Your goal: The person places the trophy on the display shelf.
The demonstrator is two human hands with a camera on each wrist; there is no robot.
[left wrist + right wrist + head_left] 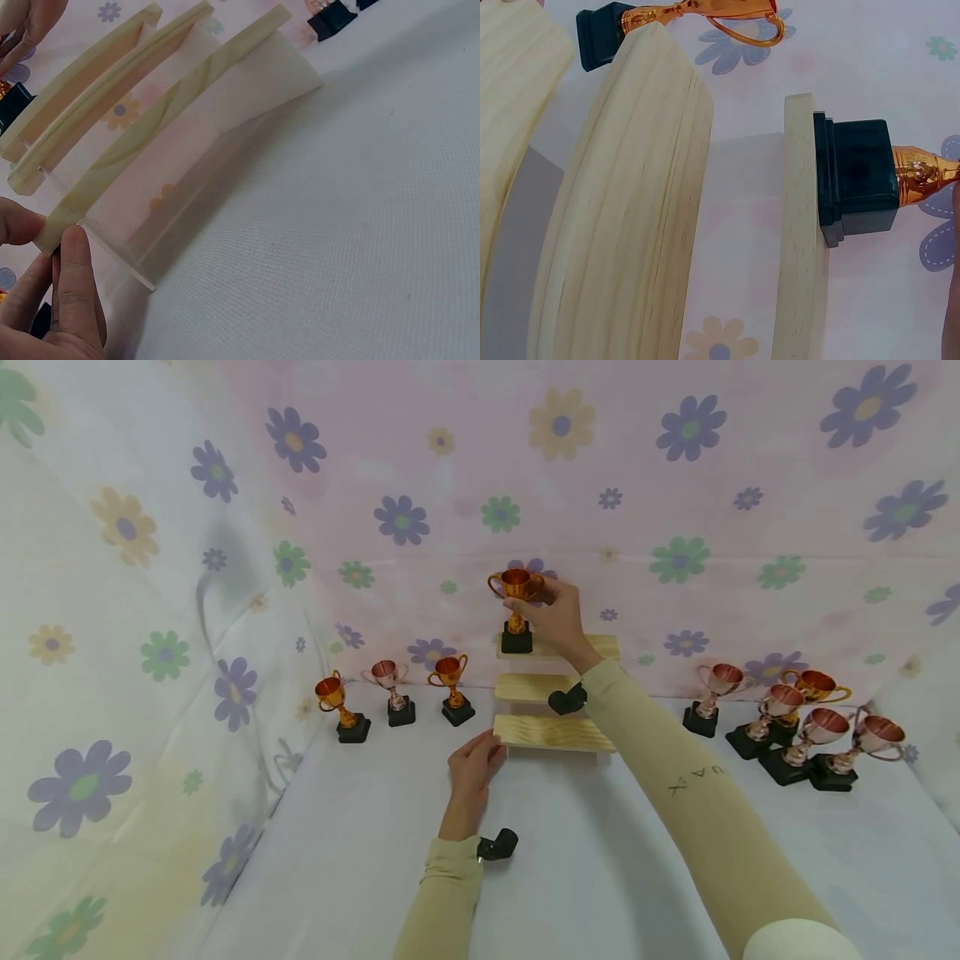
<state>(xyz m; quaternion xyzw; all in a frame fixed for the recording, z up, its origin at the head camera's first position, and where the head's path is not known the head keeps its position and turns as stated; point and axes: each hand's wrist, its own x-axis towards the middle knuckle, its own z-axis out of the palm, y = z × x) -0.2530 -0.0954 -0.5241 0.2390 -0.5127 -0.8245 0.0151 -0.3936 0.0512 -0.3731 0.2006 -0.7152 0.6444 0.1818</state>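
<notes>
My right hand [557,617] grips a small orange-gold trophy [516,583] by its cup. The trophy stands upright at the left end of the top board of a three-step wooden display stand [555,732]. In the right wrist view its black base [861,177] sits right at the top board [799,225], close to the board's end. Lower down, my left hand [471,774] pinches the left end of the bottom board. The left wrist view shows thumb and fingers [75,277] on either side of that board [142,135], above a clear side support [120,257].
Left of the stand are an orange trophy [330,693], a pink trophy [386,674] and another orange trophy [448,672]. Several more trophies [825,727], mostly pink, cluster at the right. A white cloth [360,827] covers the table; a flowered cloth [480,460] hangs behind.
</notes>
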